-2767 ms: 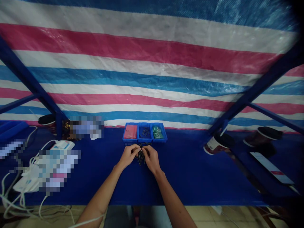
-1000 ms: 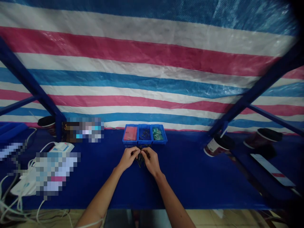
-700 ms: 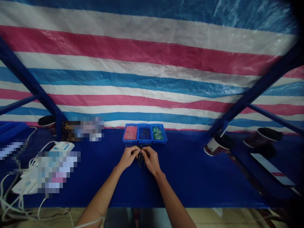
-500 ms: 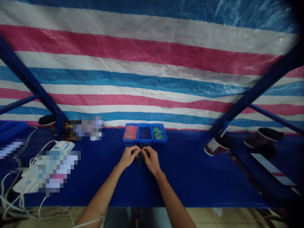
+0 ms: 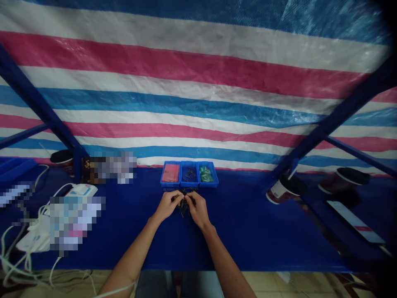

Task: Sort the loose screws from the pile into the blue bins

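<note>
My left hand (image 5: pixel 169 204) and my right hand (image 5: pixel 197 207) meet fingertip to fingertip at the middle of the table. Both are closed in a pinch; whatever lies between the fingertips is too small to make out. Beneath and between them is a pile of thin dark pieces (image 5: pixel 183 209), shaped like screws or nails, partly hidden by the fingers. Just beyond stand three small blue bins side by side. The left bin holds a pink packet (image 5: pixel 170 172), the middle one a few thin dark pieces (image 5: pixel 189 174), and the right one green-and-clear packets (image 5: pixel 206 174).
On the blue table (image 5: pixel 257 231), a cup with a straw (image 5: pixel 283 189) stands right, with another cup (image 5: pixel 343 180) and a phone-like slab (image 5: pixel 356 221) farther over. White cables and a power strip (image 5: pixel 83 190) lie left. A striped sheet (image 5: pixel 198 82) hangs behind, between blue posts.
Almost nothing differs. Both hands stay over the dark pile with fingertips together; at most the fingers have shifted slightly.
</note>
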Available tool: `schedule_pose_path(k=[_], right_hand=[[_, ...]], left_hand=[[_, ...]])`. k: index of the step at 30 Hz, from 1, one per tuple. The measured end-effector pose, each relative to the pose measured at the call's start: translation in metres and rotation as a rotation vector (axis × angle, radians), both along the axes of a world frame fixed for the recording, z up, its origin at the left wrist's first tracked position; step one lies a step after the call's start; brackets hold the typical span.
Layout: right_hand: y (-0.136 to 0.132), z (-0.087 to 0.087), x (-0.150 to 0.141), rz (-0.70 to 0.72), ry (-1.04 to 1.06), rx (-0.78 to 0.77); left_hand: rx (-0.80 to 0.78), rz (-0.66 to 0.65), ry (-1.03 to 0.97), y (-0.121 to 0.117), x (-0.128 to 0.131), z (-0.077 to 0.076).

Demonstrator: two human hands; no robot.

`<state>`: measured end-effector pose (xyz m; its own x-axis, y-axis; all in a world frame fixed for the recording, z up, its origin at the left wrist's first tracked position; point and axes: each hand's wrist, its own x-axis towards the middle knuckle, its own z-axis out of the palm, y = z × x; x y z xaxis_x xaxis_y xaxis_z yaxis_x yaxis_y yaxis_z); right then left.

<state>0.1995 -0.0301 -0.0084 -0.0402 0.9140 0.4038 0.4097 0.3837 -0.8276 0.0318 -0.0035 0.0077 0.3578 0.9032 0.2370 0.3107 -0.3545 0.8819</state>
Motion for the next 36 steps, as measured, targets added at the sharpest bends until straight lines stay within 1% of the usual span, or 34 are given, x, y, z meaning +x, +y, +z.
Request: schedule_pose_path(k=[6,15,36], right_hand=[[-0.0007,0.0011,0.0003,0.014,0.012,0.022],[-0.0024,0.0057,-0.0005,0.012,0.006,0.011],[-0.0009,0.0015,-0.0001,-0.002,-0.013,-0.011]], left_hand=[[-0.008,0.001,-0.01,0.0,0.0007,-0.0004],[-0.006,0.007,-0.015,-0.0002,0.0,-0.0009],[-0.011,0.002,-0.005,0.0009,0.0,-0.003]])
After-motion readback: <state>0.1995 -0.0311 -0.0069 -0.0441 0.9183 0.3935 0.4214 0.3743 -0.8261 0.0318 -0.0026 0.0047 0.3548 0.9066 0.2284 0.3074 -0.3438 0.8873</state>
